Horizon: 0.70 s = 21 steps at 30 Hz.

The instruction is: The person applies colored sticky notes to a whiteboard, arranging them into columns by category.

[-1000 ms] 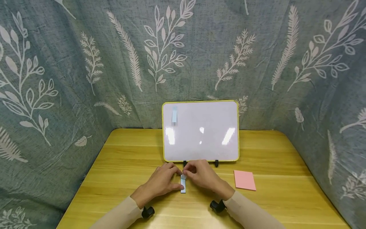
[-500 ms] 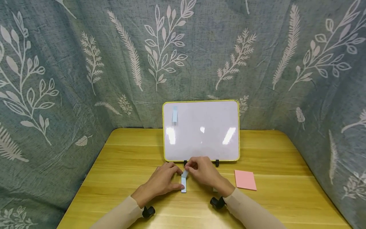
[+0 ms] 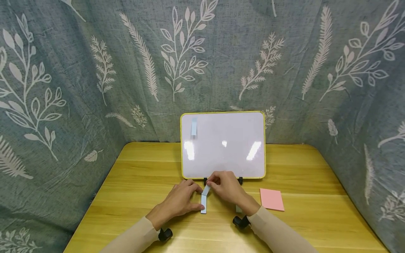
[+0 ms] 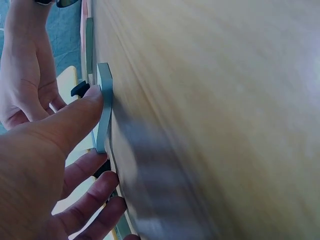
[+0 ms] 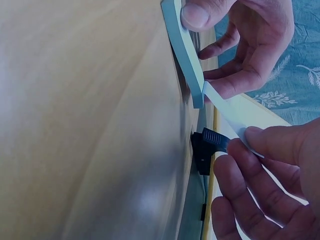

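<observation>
A narrow pad of light-blue sticky notes [image 3: 204, 205] lies on the table. My left hand [image 3: 180, 199] holds it down, thumb on the near end and forefinger at the far end; the left wrist view shows that thumb pressing on the pad's face. Between thumb and forefinger, my right hand [image 3: 228, 188] pinches the free end of the top blue note [image 5: 225, 112]. That note is lifted and bent up to the right, still joined to the pad at its far end. Another blue note [image 3: 194, 128] hangs on the upper left of the whiteboard [image 3: 223, 154].
The yellow-framed whiteboard stands on black feet [image 3: 240, 180] behind my hands. A pink square sticky pad [image 3: 272, 199] lies to the right. Beside my right wrist is a small pale-green piece [image 3: 238, 209], partly hidden. Patterned cloth surrounds the wooden table [image 3: 142, 168].
My right hand has moved up and away from the pad, peeling the top blue note further back. The left hand stays in place on the pad.
</observation>
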{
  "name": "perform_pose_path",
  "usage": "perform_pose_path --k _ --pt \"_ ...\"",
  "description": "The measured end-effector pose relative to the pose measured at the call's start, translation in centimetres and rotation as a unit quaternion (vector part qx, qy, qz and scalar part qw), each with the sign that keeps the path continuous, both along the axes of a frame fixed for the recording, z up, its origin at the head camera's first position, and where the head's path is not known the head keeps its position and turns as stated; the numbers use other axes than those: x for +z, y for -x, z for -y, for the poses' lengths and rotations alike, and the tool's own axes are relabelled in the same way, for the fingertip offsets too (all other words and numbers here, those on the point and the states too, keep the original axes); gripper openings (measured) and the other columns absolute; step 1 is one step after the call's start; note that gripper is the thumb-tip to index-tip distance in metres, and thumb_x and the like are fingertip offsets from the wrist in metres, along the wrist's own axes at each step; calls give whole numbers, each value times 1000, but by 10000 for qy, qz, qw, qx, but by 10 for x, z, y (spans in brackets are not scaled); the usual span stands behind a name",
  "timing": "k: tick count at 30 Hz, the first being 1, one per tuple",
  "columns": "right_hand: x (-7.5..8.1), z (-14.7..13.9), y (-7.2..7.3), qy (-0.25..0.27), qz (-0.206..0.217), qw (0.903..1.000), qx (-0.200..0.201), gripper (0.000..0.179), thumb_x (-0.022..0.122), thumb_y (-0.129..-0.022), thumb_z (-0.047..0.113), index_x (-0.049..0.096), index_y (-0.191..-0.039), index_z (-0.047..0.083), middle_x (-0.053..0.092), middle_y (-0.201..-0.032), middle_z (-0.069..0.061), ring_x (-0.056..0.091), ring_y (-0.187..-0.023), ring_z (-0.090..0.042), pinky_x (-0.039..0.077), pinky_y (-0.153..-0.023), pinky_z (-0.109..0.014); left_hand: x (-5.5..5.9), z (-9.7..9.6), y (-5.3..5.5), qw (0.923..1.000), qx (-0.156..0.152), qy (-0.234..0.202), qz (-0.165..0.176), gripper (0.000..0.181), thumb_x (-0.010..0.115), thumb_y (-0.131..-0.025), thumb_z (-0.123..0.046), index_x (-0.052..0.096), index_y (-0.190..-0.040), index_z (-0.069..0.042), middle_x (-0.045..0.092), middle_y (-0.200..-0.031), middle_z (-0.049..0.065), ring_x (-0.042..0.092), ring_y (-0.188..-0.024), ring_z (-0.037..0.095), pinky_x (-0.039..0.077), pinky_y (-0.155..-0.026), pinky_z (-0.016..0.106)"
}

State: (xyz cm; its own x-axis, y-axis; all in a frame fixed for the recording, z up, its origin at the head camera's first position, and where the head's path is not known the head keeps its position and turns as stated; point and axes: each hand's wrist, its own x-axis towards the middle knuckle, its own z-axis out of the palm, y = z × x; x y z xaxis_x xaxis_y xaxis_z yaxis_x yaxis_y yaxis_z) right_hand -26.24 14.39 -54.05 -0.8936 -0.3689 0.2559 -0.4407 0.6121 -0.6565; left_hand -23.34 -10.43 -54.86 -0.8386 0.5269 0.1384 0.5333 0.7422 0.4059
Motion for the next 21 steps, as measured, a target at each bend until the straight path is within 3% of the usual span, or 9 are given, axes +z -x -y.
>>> perform_pose_path --k 13,21 --pt "9 -4 6 18 18 9995 -313 7 85 -108 16 89 -103 18 86 -95 6 74 -83 -3 59 -78 -24 1 -1 0 9998 72 35 192 52 102 -91 -47 81 -131 -20 75 -135 1 66 -131 28 52 -98 46" --pt "18 -7 6 194 69 9983 -540 6 86 -108 17 89 -103 18 87 -96 6 77 -85 -5 63 -82 -28 3 -1 -2 9997 66 30 248 50 102 -92 -45 82 -130 -20 74 -135 2 66 -132 28 52 -98 47"
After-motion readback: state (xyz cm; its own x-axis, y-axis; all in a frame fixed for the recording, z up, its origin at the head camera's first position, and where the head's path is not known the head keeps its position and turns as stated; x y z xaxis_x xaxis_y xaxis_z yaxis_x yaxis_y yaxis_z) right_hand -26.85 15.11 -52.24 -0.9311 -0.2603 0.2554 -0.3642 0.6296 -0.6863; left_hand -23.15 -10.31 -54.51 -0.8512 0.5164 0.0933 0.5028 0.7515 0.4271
